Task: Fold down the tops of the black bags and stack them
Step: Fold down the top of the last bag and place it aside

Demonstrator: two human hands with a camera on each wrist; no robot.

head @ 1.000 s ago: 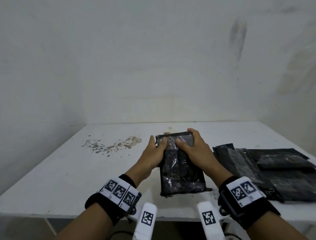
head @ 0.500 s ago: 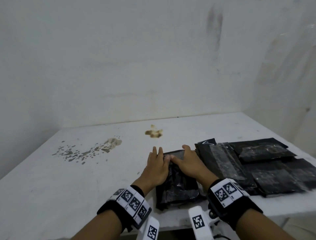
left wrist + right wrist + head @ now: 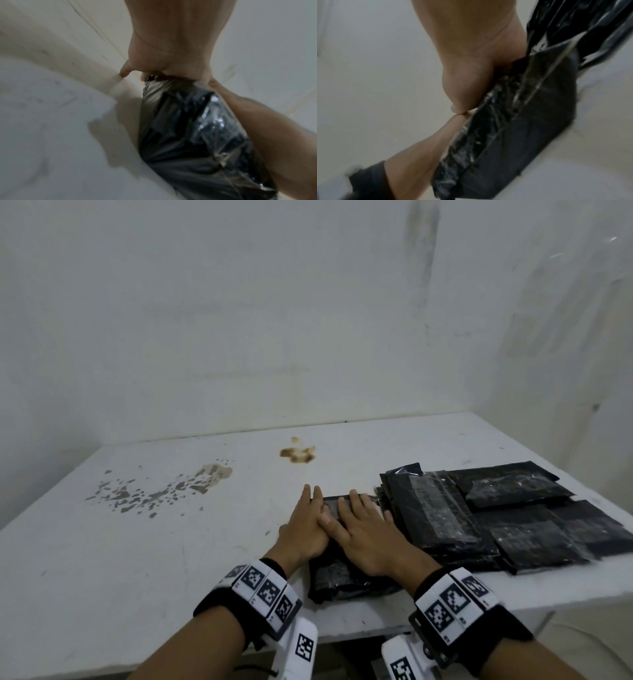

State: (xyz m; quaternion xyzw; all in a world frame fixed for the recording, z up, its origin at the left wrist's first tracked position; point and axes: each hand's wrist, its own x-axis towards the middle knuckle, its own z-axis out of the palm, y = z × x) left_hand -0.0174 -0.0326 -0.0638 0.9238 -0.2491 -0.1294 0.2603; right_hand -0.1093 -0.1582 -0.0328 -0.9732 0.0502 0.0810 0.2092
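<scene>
A black bag (image 3: 334, 578) with its top folded over lies flat near the table's front edge. Both hands press down on it with straight fingers. My left hand (image 3: 305, 523) covers its left side, fingers reaching just past the far edge. My right hand (image 3: 364, 529) lies flat on its right side, thumb touching the left hand. The wrist views show the same glossy bag (image 3: 193, 135) (image 3: 513, 135) under my left palm (image 3: 171, 54) and my right palm (image 3: 471, 54). To the right lies a spread of other black bags (image 3: 496, 518).
The white table (image 3: 171, 559) has grey and brown stains (image 3: 161, 494) at the left and a brown stain (image 3: 297, 454) at the back middle. White walls close in behind and on the right. The table's front edge (image 3: 370, 633) runs just below the bag.
The bag was held up off the table by its folded top a second ago. It now lies flat, closer to the pile on the right, with both hands flattened on it.
</scene>
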